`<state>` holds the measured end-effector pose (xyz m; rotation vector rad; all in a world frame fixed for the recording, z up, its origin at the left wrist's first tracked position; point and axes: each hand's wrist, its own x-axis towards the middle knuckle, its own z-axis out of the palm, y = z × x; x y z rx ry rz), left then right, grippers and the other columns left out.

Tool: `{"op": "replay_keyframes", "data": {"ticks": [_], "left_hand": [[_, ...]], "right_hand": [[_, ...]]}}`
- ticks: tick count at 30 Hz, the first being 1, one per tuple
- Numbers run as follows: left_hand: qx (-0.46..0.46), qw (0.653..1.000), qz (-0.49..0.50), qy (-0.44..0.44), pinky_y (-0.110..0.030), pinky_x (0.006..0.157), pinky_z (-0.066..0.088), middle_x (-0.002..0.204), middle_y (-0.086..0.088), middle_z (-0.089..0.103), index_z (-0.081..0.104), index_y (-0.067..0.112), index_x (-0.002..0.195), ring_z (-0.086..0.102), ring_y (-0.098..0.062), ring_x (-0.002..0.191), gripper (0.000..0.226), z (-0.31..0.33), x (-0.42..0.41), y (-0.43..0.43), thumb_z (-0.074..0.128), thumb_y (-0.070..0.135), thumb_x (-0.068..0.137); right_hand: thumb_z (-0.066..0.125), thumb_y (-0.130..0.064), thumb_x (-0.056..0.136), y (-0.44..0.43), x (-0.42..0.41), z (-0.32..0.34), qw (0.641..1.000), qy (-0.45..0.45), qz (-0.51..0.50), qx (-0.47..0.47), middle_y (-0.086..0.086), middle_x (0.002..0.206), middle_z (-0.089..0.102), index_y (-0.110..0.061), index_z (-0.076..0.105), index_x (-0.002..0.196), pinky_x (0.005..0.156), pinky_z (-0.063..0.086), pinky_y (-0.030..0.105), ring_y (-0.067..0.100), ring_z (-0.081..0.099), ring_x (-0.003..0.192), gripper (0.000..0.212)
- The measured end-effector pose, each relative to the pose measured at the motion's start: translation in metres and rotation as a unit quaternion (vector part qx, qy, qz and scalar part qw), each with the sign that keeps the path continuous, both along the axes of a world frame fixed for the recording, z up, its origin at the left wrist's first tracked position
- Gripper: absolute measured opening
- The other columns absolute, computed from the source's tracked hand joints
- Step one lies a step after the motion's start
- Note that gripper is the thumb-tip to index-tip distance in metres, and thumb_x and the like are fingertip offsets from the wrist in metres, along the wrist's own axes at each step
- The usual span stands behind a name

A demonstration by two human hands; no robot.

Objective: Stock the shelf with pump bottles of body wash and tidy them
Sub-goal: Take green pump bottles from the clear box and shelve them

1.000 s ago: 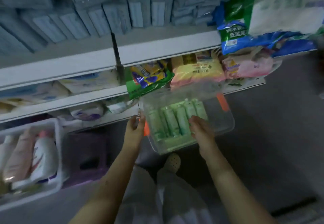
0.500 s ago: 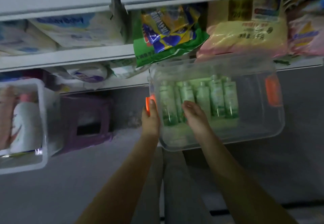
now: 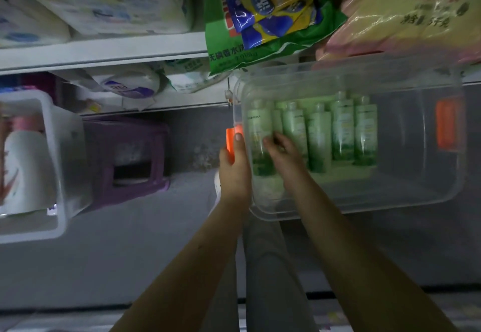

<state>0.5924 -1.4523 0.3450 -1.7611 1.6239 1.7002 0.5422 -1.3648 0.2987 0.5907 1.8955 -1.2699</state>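
1. My left hand (image 3: pixel 234 173) grips the left end wall of a clear plastic storage bin (image 3: pixel 364 203), thumb lying along its orange handle clip (image 3: pixel 230 140).
2. My right hand (image 3: pixel 283 158) reaches inside the bin, bent fingers against the leftmost pale green body wash bottles (image 3: pixel 341 128); I cannot tell whether they close round one.
3. The bottles are packed side by side in the bin's left part.
4. A green plastic bag (image 3: pixel 263 45) overhangs the shelf edge just beyond the bin's far wall.
5. Left of the bin stands a purple plastic stool (image 3: pixel 130 149).

Bottles (image 3: pixel 320 134) in bin (image 3: pixel 364 201), right of stool (image 3: pixel 125 160)
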Motion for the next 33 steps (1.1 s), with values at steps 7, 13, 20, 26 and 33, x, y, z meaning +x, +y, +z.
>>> {"op": "replay_keyframes", "data": {"ticks": [7,13,20,26,33], "left_hand": [[0.012,1.0,0.014,0.016,-0.029,0.087,0.039,0.089,0.025,0.047,0.049,0.027,0.13,0.051,-0.007,0.09,0.047,0.007,-0.003,0.001,0.04,0.058,0.096],[0.019,0.999,0.029,0.017,-0.029,0.09,0.038,0.089,0.023,0.045,0.047,0.024,0.137,0.049,-0.01,0.101,0.053,0.006,-0.005,0.002,0.041,0.057,0.096],[0.022,0.999,0.036,0.026,-0.029,0.088,0.037,0.09,0.02,0.048,0.049,0.025,0.131,0.052,-0.01,0.095,0.049,0.006,-0.004,0.003,0.041,0.057,0.096],[0.001,1.0,0.014,0.022,-0.031,0.088,0.04,0.086,0.023,0.048,0.048,0.036,0.114,0.048,0.005,0.081,0.036,0.0,-0.002,0.002,0.04,0.064,0.093],[0.029,0.999,0.018,0.034,-0.014,0.068,0.037,0.084,0.029,0.043,0.046,0.038,0.119,0.049,0.007,0.081,0.034,0.008,-0.002,0.003,0.04,0.061,0.095]], "right_hand": [[0.07,-0.043,0.086,-0.002,-0.005,-0.008,0.998,-0.001,0.051,0.04,0.002,0.135,0.057,-0.017,0.051,0.14,0.102,0.047,0.04,0.021,0.057,0.119,0.062],[0.072,-0.032,0.087,-0.001,-0.007,-0.012,0.994,0.007,0.095,0.058,0.005,0.115,0.069,-0.011,0.062,0.124,0.093,0.053,0.042,0.022,0.065,0.103,0.044],[0.072,-0.036,0.086,-0.002,-0.005,-0.014,0.993,-0.001,0.099,0.066,0.006,0.119,0.065,-0.011,0.059,0.127,0.091,0.053,0.038,0.022,0.063,0.104,0.05],[0.069,-0.032,0.09,0.006,-0.01,-0.01,0.993,-0.032,0.107,0.03,0.003,0.118,0.066,-0.012,0.061,0.126,0.086,0.051,0.032,0.02,0.063,0.103,0.042],[0.066,-0.029,0.092,0.031,-0.008,0.006,0.983,-0.133,0.041,-0.12,0.0,0.109,0.072,-0.014,0.066,0.118,0.094,0.05,0.036,0.02,0.065,0.105,0.03]]}}
